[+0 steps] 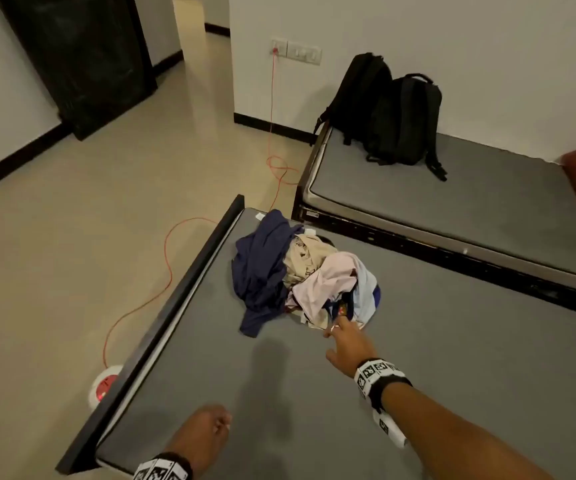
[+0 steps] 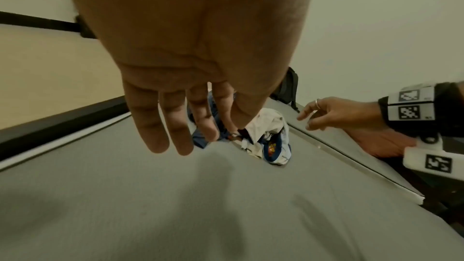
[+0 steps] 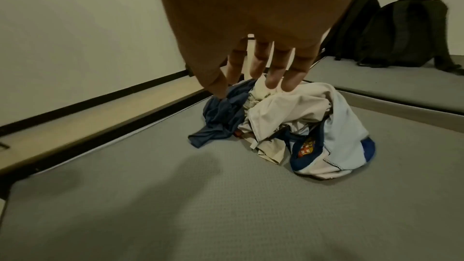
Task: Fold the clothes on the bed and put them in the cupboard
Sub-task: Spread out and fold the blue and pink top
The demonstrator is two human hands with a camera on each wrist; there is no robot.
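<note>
Neither grip has hold of anything: the right hand (image 1: 347, 344) reaches out with its fingers spread and nearly straight, a ring on one of them, and the left hand (image 1: 203, 434) hangs flat and relaxed, fingers extended, low over the near part of the grey mattress of the bed (image 1: 418, 375).

Straight ahead of the right hand lies the crumpled heap of clothes (image 1: 303, 271) — a navy blue garment (image 1: 258, 271) on the side towards the bed's dark frame edge, a beige piece (image 1: 302, 258) in the middle, a pale pink shirt (image 1: 328, 282) on top, and a light blue and white jersey with a dark blue collar (image 3: 334, 146) nearest the reaching fingers. From the head view the fingertips look just short of, or barely touching, the heap's near edge; which of the two I cannot tell. The right hand is clearly the nearer one; the left hand is well apart from the heap, back towards the person.

A coloured crest shows inside the jersey's collar, but no lettering can be read on it. Beyond the heap, on a second grey mattress, stand two black backpacks (image 1: 394, 112). No cupboard can be identified with certainty.
</note>
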